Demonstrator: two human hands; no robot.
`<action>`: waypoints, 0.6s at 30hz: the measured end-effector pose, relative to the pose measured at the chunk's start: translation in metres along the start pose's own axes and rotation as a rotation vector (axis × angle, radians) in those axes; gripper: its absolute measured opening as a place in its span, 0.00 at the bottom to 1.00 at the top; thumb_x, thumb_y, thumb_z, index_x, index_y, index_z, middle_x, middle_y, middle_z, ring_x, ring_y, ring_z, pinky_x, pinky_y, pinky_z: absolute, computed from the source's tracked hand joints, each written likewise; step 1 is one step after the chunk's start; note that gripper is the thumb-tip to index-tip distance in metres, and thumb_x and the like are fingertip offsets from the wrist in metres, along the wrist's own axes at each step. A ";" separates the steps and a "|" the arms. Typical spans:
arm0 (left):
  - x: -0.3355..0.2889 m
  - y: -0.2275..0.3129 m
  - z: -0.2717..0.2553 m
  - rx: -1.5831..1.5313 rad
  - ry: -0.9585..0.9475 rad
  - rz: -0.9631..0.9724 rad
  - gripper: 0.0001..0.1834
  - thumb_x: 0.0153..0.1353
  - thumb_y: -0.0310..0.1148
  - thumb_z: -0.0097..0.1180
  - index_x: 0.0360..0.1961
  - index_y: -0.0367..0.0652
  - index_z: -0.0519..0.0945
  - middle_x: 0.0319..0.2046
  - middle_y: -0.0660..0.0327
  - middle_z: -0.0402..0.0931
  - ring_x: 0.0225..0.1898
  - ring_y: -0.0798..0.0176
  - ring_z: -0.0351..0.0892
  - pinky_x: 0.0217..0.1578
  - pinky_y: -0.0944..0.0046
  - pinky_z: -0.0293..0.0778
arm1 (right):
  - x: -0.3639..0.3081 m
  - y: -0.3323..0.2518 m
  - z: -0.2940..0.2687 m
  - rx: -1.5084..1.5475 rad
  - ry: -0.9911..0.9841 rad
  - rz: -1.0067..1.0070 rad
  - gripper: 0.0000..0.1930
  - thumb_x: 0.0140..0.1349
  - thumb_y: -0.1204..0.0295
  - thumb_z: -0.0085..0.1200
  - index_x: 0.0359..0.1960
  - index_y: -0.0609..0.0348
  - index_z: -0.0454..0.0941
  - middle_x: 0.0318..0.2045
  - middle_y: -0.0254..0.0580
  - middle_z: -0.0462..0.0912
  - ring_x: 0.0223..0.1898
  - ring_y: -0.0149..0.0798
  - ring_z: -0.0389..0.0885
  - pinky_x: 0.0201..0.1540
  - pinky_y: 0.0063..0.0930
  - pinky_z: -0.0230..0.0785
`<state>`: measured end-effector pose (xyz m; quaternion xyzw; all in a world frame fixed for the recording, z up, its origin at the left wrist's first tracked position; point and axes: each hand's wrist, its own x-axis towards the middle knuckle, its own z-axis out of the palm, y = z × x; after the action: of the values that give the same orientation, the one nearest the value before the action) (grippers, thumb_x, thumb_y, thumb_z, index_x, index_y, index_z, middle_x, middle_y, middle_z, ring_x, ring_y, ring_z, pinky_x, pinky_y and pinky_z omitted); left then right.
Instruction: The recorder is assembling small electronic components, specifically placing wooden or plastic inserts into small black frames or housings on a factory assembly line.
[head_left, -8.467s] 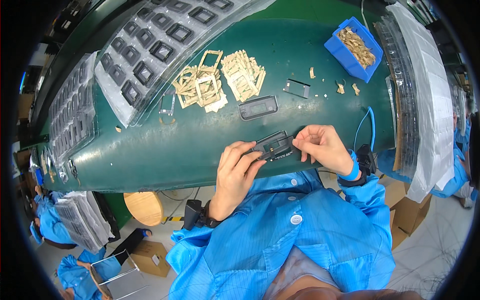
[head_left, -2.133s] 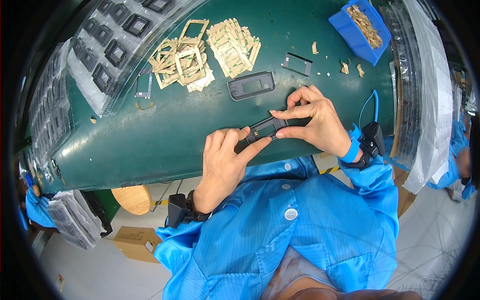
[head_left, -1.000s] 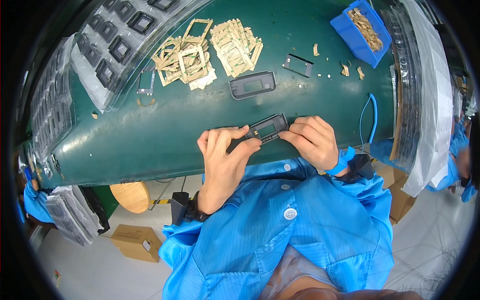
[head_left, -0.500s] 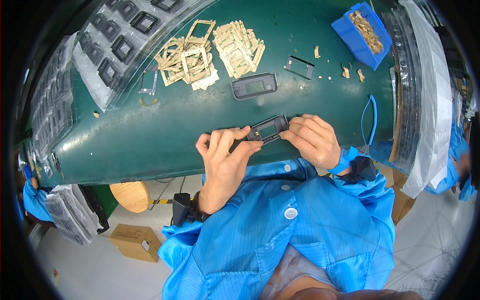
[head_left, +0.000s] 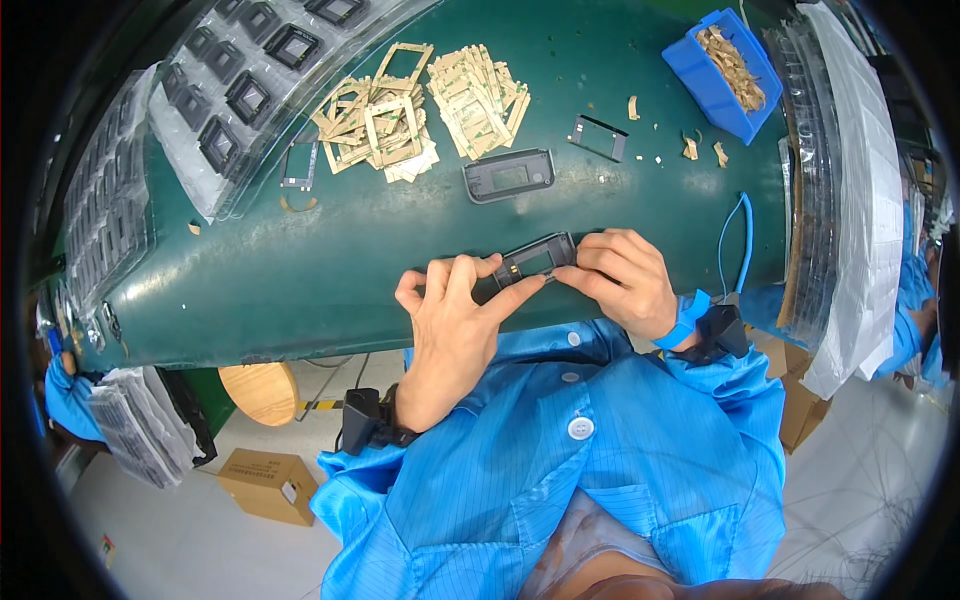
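Between my hands, near the table's front edge, is a dark grey plastic housing point(head_left: 515, 264) with a rectangular window, tilted up to the right. My left hand point(head_left: 452, 315) grips its left end, with the thumb stretched along the near edge. At the right end, my right hand point(head_left: 627, 285) pinches the housing, its thumb close to the left thumb. Just beyond lies a second grey housing point(head_left: 482, 184) with a similar window. A thin dark rectangular frame point(head_left: 598, 137) rests farther right, and another thin frame point(head_left: 300, 165) lies to the left.
Two piles of cream paper frames, a left pile point(head_left: 378, 125) and a right pile point(head_left: 480, 100), lie at the back. Clear trays point(head_left: 190, 120) of black parts stand left. A blue bin point(head_left: 690, 75) of brown scraps sits back right, near stacked trays point(head_left: 835, 200) and a blue cord point(head_left: 748, 245).
My left thumb has slid right along the housing's near edge, closer to my right thumb. Both hands keep their hold on the housing.
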<state>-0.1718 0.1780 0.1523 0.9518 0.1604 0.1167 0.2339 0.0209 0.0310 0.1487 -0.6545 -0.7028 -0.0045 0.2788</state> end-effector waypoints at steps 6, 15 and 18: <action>-0.006 -0.006 0.012 -0.102 0.185 0.003 0.18 0.48 0.27 0.66 0.40 0.61 0.88 0.47 0.70 0.79 0.50 0.66 0.76 0.49 0.57 0.54 | 0.003 0.000 0.000 -0.032 0.028 -0.039 0.14 0.48 0.75 0.59 0.38 0.61 0.82 0.37 0.41 0.81 0.42 0.41 0.82 0.43 0.34 0.75; -0.008 -0.003 0.014 -0.057 0.197 -0.004 0.15 0.50 0.34 0.72 0.42 0.56 0.88 0.49 0.71 0.81 0.50 0.65 0.77 0.51 0.60 0.54 | 0.001 0.004 -0.001 -0.052 -0.010 -0.013 0.17 0.50 0.72 0.64 0.43 0.61 0.82 0.38 0.39 0.81 0.44 0.40 0.81 0.42 0.32 0.72; -0.006 0.002 0.011 -0.038 0.199 -0.031 0.19 0.52 0.34 0.71 0.47 0.53 0.86 0.49 0.70 0.81 0.51 0.66 0.78 0.51 0.61 0.55 | 0.003 0.003 -0.001 -0.096 0.006 0.014 0.20 0.51 0.68 0.67 0.47 0.60 0.82 0.38 0.38 0.81 0.44 0.39 0.81 0.42 0.32 0.72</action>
<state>-0.1739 0.1695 0.1427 0.9283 0.1953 0.2099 0.2366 0.0242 0.0336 0.1490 -0.6719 -0.6963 -0.0384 0.2494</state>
